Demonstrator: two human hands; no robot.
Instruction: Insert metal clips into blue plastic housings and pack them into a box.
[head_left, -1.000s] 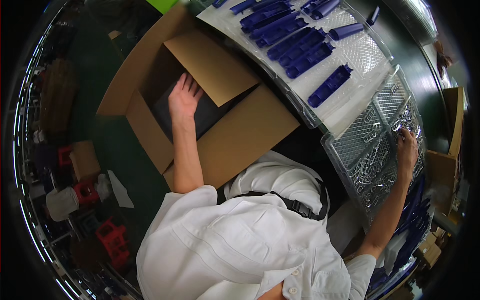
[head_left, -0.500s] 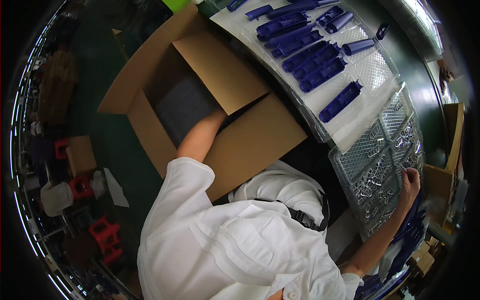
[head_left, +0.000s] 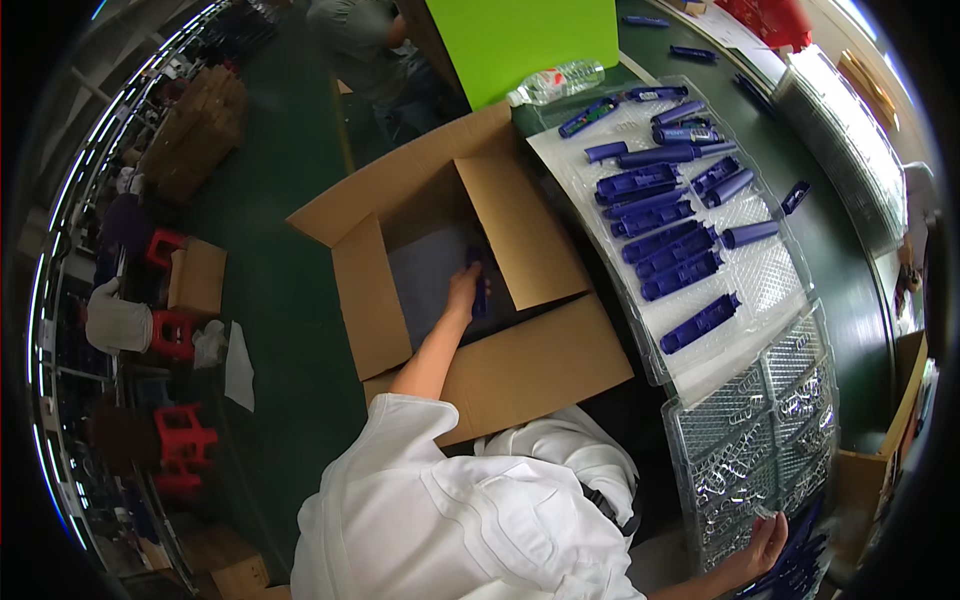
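My left hand [head_left: 463,292] reaches down into an open cardboard box [head_left: 372,312] and grips a dark blue plastic part [head_left: 479,285] over the grey sheet at the box's bottom. My right hand [head_left: 762,546] rests at the near edge of a clear compartment tray [head_left: 765,420] holding several small metal pieces, fingers apart, nothing seen in it. Several more blue plastic parts [head_left: 665,215] lie in rows on a clear plastic tray [head_left: 760,285] on the green table.
A green upright panel [head_left: 525,35] and a plastic bottle [head_left: 553,82] stand beyond the box. Another person [head_left: 350,35] is at the top. Red stools [head_left: 178,445], small cardboard boxes [head_left: 198,278] and a white bag [head_left: 115,322] are on the green floor at left.
The view has tilted up and shifted. My left hand went deeper into the box and now holds a blue part. My right hand slid toward the tray's near corner.
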